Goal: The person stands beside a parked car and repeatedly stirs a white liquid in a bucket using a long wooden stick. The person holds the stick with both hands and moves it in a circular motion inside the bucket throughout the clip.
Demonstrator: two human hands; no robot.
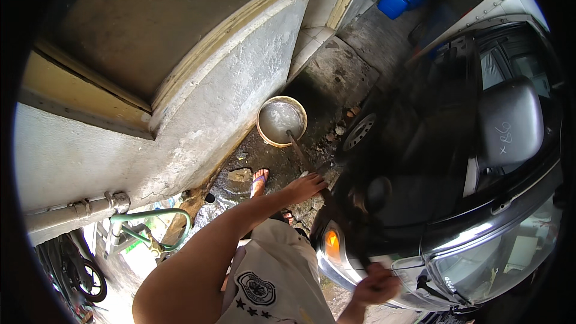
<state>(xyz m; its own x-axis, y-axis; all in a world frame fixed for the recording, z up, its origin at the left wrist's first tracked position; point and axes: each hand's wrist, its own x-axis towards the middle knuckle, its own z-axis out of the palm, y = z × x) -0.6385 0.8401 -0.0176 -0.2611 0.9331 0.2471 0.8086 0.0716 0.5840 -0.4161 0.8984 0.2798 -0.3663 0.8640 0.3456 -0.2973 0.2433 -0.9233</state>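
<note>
Shirt point(285, 279), left grip point(305, 188) tight round pole point(299, 151), right grip point(377, 285) unclear, car point(447, 204) alongside, bucket point(269, 140) beyond.

Handwritten marking point(506, 138) on grey car mirror point(523, 111); crest point(256, 288) on shirt point(291, 267).

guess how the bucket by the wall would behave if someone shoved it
The bucket is probably heavy, as greyish liquid seems to fill much of it. Being open-topped, it may slop. It might slide somewhat, since the ground nearby looks wet.
</note>
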